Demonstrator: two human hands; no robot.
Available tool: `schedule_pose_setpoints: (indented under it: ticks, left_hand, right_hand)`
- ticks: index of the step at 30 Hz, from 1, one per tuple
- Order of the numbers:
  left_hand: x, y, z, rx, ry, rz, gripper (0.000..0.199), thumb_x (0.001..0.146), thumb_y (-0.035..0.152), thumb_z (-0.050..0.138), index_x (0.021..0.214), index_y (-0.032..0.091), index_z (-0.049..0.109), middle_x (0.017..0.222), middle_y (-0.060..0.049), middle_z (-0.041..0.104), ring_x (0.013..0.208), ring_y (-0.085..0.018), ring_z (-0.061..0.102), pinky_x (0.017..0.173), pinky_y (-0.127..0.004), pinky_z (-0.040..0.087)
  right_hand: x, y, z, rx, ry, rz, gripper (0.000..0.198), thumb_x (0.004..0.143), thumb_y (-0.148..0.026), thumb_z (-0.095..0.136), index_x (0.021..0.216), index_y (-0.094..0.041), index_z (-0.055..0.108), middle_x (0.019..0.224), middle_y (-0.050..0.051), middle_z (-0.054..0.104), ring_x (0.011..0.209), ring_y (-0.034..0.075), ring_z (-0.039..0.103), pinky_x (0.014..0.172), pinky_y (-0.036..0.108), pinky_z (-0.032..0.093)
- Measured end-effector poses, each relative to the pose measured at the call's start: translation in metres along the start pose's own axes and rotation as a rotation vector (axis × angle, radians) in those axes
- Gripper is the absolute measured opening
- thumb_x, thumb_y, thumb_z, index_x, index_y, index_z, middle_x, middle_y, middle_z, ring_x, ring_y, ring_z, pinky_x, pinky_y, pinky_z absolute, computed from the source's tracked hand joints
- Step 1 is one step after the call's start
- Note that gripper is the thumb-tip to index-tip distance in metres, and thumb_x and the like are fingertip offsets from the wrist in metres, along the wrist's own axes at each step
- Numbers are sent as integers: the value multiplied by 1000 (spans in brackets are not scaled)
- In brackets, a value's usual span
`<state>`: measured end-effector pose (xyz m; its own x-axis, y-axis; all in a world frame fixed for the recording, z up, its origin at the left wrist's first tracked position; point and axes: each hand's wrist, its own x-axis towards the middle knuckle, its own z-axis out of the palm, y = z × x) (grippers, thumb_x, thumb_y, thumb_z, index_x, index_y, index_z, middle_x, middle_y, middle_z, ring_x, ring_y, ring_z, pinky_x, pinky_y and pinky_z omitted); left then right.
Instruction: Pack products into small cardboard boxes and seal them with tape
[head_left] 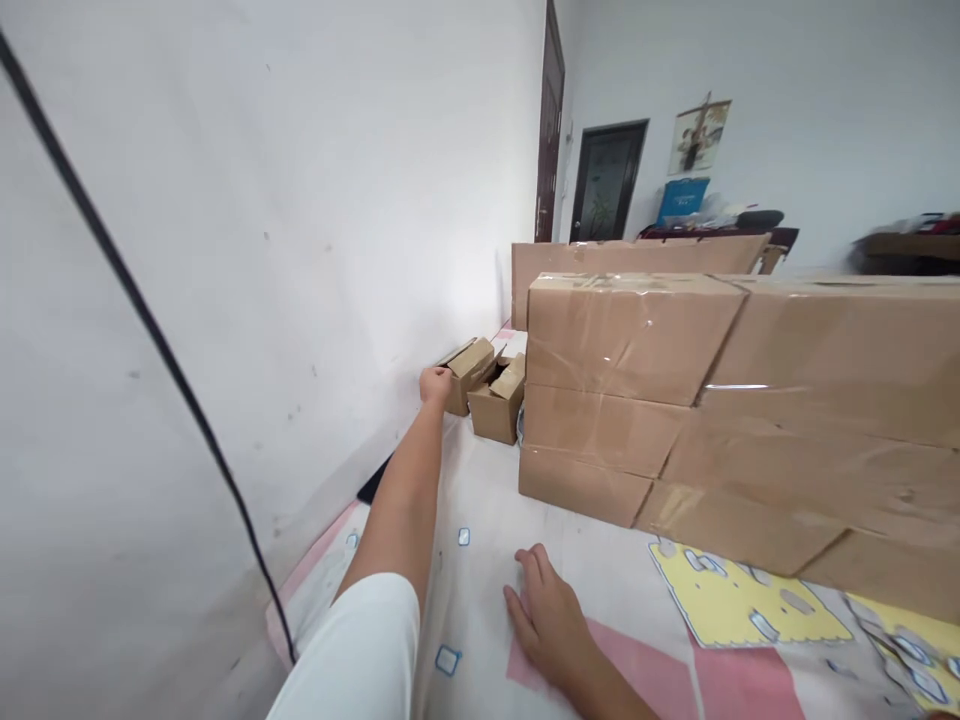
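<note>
My left hand (436, 384) reaches far forward along the wall, its fingers closed at the near left edge of a small brown cardboard box (472, 370). That box has raised top flaps; its inside is hidden from me. Just right of it stands a second small cardboard box (495, 415), its top partly unfolded and showing a dark opening. My right hand (551, 620) hovers over or rests on the patterned cloth (487, 500), fingers apart and holding nothing; whether it touches the cloth I cannot tell.
A long wall of taped cardboard (600, 430) stands close on the right, with another cardboard panel (630, 258) behind it. A black cable (161, 335) hangs along the white wall (337, 200) at left. Beyond are a dark door (609, 175) and a blue box (682, 200).
</note>
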<state>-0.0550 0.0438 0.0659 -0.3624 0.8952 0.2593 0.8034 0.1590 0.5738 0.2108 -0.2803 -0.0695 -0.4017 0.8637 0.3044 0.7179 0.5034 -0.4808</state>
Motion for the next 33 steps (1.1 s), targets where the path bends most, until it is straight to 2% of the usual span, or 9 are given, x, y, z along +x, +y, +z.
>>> schedule_pose_setpoints:
  ticks: [4, 9, 11, 14, 20, 23, 27, 30, 33]
  left_hand:
    - [-19, 2, -25, 25, 20, 76, 37, 96, 40, 62, 124, 16, 61, 128, -10, 62, 111, -24, 63, 94, -45, 56]
    - [-39, 0, -37, 85, -92, 148, 35, 96, 38, 62, 124, 17, 61, 127, -10, 62, 110, -22, 64, 94, -45, 56]
    - [-41, -2, -28, 118, -134, 165, 36, 96, 37, 62, 126, 18, 61, 132, -11, 60, 115, -24, 62, 97, -47, 54]
    - [-38, -5, -1, 160, -213, 146, 36, 95, 38, 63, 126, 19, 61, 132, -10, 60, 116, -24, 61, 98, -47, 54]
    - [-37, -22, 60, 192, -354, -18, 36, 95, 40, 63, 123, 17, 62, 123, -9, 64, 108, -22, 65, 91, -43, 57]
    - [-41, -30, 80, 177, -314, -43, 36, 95, 40, 63, 123, 17, 62, 122, -9, 64, 107, -22, 65, 91, -43, 56]
    - [-49, -35, 90, 145, -162, -43, 35, 96, 44, 60, 118, 17, 63, 118, -9, 65, 104, -21, 65, 92, -43, 55]
    - [-44, -38, 78, 116, 18, -25, 41, 100, 47, 50, 125, 16, 59, 126, -13, 61, 117, -25, 58, 98, -44, 50]
    - [-25, -41, 52, 102, 170, 24, 57, 97, 52, 51, 142, 17, 47, 148, -18, 44, 138, -31, 40, 110, -45, 39]
  right_hand:
    - [0, -3, -5, -3, -16, -4, 30, 100, -26, 38, 128, -20, 45, 118, 11, 56, 89, 25, 66, 74, 40, 55]
    - [-2, -8, -14, 8, -57, -38, 31, 99, -25, 39, 128, -20, 48, 119, 10, 58, 95, 25, 66, 81, 39, 53]
    - [-2, -8, -16, 32, -61, -33, 30, 99, -25, 40, 128, -21, 49, 118, 10, 59, 95, 23, 66, 81, 38, 53]
    - [0, -7, -16, 35, -86, -14, 33, 98, -25, 41, 130, -21, 50, 119, 10, 60, 97, 25, 67, 83, 40, 54]
    - [9, 3, -4, 14, -126, 4, 36, 98, -28, 41, 133, -21, 48, 121, 13, 64, 107, 29, 68, 87, 42, 56]
    - [11, 14, 7, 33, -98, -41, 35, 96, -25, 45, 131, -22, 47, 114, 12, 67, 102, 27, 70, 82, 38, 57]
    - [8, 27, 23, 46, -10, -69, 32, 91, -22, 52, 123, -26, 50, 103, 7, 69, 92, 24, 71, 74, 33, 57]
    - [3, 30, 22, 32, 10, -101, 28, 88, -19, 54, 115, -27, 54, 98, 5, 68, 89, 24, 70, 71, 32, 56]
    - [13, 22, 7, 33, -58, -142, 14, 89, -19, 52, 101, -26, 56, 92, 4, 66, 82, 21, 68, 66, 30, 54]
